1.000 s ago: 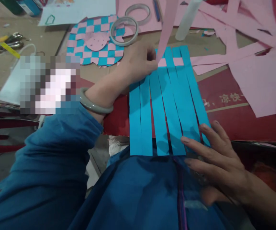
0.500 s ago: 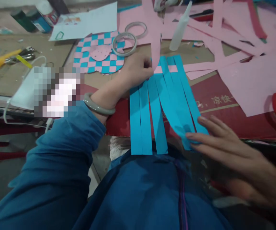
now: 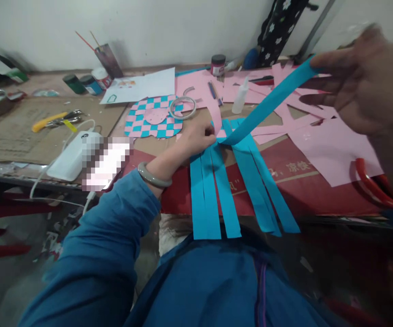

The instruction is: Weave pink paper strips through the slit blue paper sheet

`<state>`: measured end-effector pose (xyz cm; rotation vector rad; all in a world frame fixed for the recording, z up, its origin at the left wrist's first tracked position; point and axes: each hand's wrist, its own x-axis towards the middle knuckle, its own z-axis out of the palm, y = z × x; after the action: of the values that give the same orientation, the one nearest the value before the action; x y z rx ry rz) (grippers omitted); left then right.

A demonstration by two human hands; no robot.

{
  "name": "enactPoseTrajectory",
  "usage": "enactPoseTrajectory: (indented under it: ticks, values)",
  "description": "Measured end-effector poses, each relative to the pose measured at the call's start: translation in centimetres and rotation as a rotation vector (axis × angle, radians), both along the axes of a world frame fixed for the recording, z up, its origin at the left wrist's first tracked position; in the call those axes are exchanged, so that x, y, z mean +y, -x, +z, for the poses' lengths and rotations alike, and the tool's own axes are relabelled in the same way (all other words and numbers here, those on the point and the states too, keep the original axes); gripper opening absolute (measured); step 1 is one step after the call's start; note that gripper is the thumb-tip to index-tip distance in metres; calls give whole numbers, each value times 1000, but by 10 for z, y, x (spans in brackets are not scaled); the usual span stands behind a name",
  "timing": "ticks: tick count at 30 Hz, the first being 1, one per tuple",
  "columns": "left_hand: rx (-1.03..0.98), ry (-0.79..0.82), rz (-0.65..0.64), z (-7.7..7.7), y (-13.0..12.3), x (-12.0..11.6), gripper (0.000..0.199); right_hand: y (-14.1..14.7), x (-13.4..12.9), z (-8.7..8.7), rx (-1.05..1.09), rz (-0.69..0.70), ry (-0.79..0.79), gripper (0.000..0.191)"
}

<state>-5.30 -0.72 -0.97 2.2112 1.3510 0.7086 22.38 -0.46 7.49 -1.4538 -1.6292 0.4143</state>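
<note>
Paper-weaving step: right hand (image 3: 360,84) raised, pinching the end of a lifted cyan strip (image 3: 267,103); left hand (image 3: 196,138) closed on a pink strip (image 3: 217,121) at the top of the slit cyan sheet (image 3: 201,200), which lies on red cardboard (image 3: 305,190). Next move seemingly calls for seating the pink strip under the lifted strip.

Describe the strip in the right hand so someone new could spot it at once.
On the red cardboard lies a fan of blue strips. One strip rises from it to the right hand, the only one lifted clear of the others.
</note>
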Motion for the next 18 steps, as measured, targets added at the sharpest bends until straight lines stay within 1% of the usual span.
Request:
enactPoseTrajectory:
  ticks: [1, 2, 3, 5, 9, 13, 18]
  values:
    - [3, -5, 1, 0, 0, -1, 10, 9, 6, 7, 205, -86, 110, 56]
    - [8, -8, 5, 1, 0, -1, 10, 17, 10, 14, 316, -137, 160, 52]
    - [16, -8, 8, 2, 0, -2, 11, 24, 14, 20, 373, -169, 186, 50]
    - [47, -2, 10, 6, 0, -5, 13, 36, 20, 30, 392, -165, 176, 45]
    - [114, 17, 3, 12, 0, -10, 17, 54, 32, 44, 389, -70, 203, 38]
    - [143, 9, 1, 9, 1, -12, 19, 65, 47, 50, 365, -55, 213, 34]
    - [244, -91, -77, 5, 1, -12, 17, 79, 58, 57, 320, -23, 209, 37]
